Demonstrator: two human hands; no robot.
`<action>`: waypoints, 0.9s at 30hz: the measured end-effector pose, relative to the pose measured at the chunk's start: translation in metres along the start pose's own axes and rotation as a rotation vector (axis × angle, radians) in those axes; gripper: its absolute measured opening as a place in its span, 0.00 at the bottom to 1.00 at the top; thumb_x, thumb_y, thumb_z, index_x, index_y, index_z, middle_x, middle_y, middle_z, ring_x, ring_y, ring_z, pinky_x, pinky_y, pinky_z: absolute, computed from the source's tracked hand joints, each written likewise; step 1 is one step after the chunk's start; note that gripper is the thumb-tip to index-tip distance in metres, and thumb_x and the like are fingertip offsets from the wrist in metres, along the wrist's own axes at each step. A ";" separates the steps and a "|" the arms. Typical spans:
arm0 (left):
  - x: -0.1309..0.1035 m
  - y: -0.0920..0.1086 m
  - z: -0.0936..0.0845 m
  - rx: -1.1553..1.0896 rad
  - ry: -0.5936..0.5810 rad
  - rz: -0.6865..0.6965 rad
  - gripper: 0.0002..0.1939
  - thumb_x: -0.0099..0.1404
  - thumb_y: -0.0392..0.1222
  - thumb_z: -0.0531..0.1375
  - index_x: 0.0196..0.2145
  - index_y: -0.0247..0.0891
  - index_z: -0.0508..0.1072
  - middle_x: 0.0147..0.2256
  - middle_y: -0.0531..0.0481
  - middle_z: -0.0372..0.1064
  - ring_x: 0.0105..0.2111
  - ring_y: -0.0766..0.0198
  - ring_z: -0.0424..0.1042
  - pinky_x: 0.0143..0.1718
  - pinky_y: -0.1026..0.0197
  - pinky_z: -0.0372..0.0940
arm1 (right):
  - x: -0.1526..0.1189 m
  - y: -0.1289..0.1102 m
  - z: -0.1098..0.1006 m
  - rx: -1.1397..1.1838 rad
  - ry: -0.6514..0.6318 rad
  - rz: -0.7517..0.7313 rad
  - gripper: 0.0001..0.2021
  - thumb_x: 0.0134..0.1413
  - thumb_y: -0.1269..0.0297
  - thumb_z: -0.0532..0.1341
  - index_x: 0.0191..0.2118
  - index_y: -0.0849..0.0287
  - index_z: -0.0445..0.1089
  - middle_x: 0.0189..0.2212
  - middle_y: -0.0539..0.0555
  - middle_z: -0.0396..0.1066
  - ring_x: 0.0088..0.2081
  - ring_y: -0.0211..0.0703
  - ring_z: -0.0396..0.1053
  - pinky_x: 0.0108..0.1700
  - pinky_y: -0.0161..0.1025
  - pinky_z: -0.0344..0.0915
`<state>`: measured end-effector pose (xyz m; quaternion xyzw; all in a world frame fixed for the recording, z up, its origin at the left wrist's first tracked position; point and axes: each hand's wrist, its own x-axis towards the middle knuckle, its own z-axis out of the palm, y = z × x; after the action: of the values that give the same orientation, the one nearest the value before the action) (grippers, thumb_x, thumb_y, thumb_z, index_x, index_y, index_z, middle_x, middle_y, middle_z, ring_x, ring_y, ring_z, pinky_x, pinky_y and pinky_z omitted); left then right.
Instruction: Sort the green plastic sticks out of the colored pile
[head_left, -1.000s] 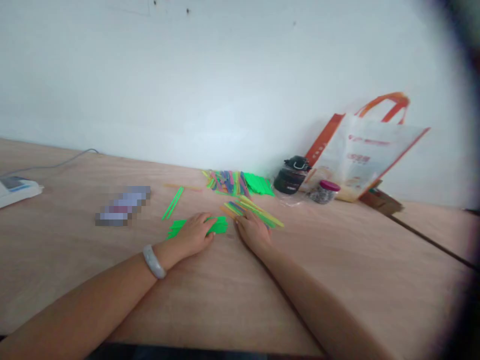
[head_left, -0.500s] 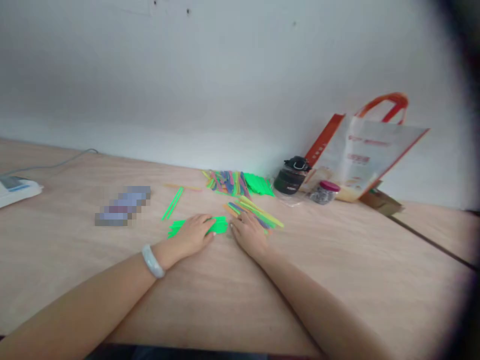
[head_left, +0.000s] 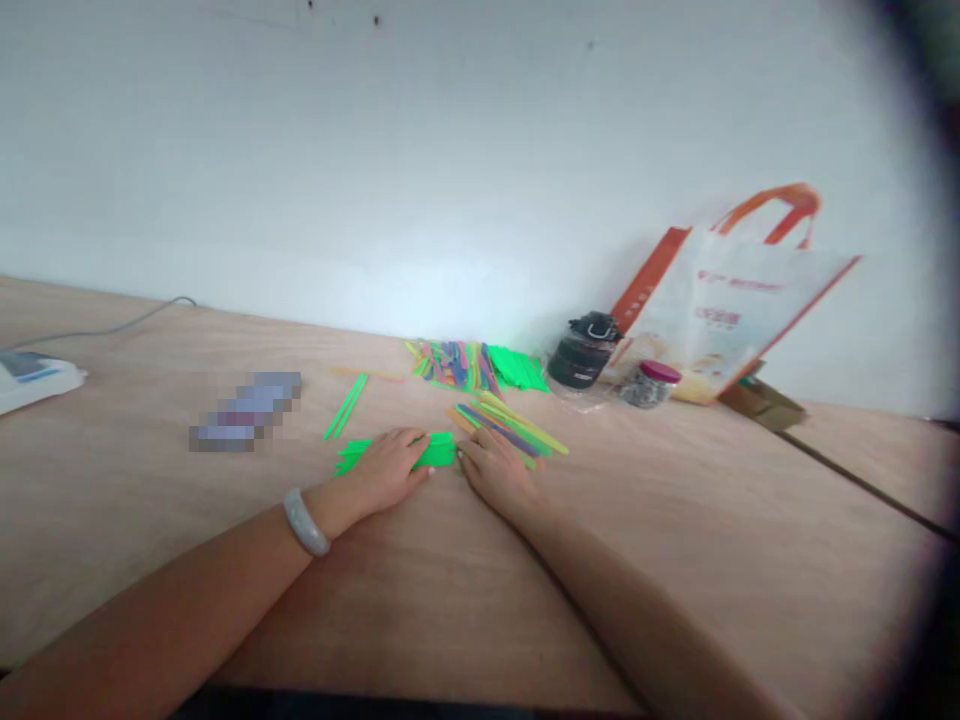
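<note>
My left hand (head_left: 382,468) is resting palm down across the green bundle (head_left: 441,450), which is lying on the table (head_left: 420,600) in front of me. Its thumb and fingers are standing apart, with green showing between them; I am not able to tell whether they are clamping the bundle. The bundle's right end is forming a nearly even edge, and its left end is showing uneven tips. A pale bangle (head_left: 306,523) is encircling my left wrist.

My right hand (head_left: 495,472) is lying palm down, with bent fingers held together, just beside the bundle's right end. The view is not showing whether it is gripping anything. The mixed sticks (head_left: 536,432), including yellow, blue and orange, are lying just beyond and to the right of it.

2 green sticks (head_left: 346,406) are lying nearly parallel beyond my left hand. Farther back, the coloured pile (head_left: 457,365) and the green pile (head_left: 517,368) are lying side by side near the wall (head_left: 375,180). To their right, the bottle (head_left: 581,360) and the jar (head_left: 649,385) are standing in front of the bag (head_left: 720,310)
</note>
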<state>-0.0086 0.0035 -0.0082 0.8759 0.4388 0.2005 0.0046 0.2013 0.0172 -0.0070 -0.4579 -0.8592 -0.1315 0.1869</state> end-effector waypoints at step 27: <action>0.003 -0.080 -0.025 0.166 0.175 -0.559 0.16 0.65 0.35 0.48 0.44 0.36 0.72 0.40 0.42 0.69 0.41 0.57 0.68 0.43 0.58 0.63 | -0.009 0.003 0.001 0.161 0.043 0.043 0.13 0.58 0.69 0.51 0.39 0.58 0.73 0.33 0.57 0.70 0.38 0.45 0.66 0.42 0.41 0.62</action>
<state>-0.0772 0.0509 0.0006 0.6978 0.6766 0.2297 -0.0496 0.2081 0.0121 -0.0113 -0.4566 -0.8527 -0.0677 0.2445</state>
